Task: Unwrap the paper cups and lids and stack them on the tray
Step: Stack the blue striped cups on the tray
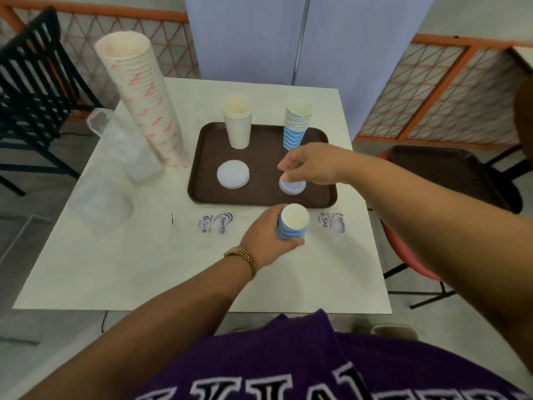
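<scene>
The job looks well under way but not finished. On the brown tray (261, 197), 4 groups already stand: a short stack of plain white cups (238, 125) at its far left corner, a stack of blue-striped cups (297, 125) at its far right corner, a pile of larger white lids (233, 174) toward the near left, and a pile of smaller lids (292, 187) toward the near right.

The left hand (266, 232) grips a further batch of blue-striped cups (292, 223) just off the tray's near edge, above the table (115, 269); these are not yet on the tray. The right hand (311, 166) hovers over the smaller lids with its fingers loosely bent, holding nothing that can be made out.

A flattened clear wrapper (259, 226) printed in blue lies along the tray's near edge (emptied, by the look of it). By the table's left edge a tall leaning stack of red-printed cups (144, 102) and clear plastic sleeves (121, 145), their contents hard to tell, seem the main work left.
</scene>
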`<state>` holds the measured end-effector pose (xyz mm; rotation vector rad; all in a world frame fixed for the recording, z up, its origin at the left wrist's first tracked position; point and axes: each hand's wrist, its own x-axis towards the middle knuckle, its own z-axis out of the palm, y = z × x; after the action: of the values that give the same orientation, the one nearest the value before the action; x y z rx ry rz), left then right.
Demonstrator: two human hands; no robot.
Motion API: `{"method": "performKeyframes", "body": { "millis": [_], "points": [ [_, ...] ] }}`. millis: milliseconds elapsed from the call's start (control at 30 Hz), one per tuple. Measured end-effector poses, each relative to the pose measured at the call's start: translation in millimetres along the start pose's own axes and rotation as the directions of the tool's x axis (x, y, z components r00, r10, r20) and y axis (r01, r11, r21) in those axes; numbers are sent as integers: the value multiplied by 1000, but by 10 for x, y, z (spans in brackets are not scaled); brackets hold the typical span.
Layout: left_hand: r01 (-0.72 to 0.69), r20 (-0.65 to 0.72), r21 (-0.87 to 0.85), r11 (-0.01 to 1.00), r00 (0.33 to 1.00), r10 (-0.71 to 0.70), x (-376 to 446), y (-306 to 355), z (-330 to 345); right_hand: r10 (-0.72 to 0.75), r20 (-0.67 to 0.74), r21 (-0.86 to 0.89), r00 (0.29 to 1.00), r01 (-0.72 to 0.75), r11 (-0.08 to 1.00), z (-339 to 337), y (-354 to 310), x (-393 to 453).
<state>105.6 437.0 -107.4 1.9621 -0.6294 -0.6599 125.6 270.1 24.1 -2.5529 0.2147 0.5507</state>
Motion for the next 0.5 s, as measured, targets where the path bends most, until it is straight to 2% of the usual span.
{"method": "performKeyframes", "body": {
  "millis": [100,200,267,333,400,500],
  "points": [
    [2,25,9,1000,1000,-2,-12,4,-33,-11,89,-254,996,34,967,58,-149,-151],
    [2,41,55,998,999,-4,-37,-76,-104,0,187,-493,982,93,865,204,-287,-276],
    [28,33,115,993,999,-32,-64,-140,-169,10,226,-649,974,143,747,335,-390,-364],
    [44,16,156,987,999,-47,-74,-224,-217,0,229,-792,973,187,581,492,-465,-405],
    [63,5,169,984,998,-64,-98,-275,-255,-18,228,-860,974,210,466,649,-504,-370],
    [92,-15,181,979,996,-90,-156,-319,-316,14,238,-897,971,214,386,837,-514,-218]
  ]
}}
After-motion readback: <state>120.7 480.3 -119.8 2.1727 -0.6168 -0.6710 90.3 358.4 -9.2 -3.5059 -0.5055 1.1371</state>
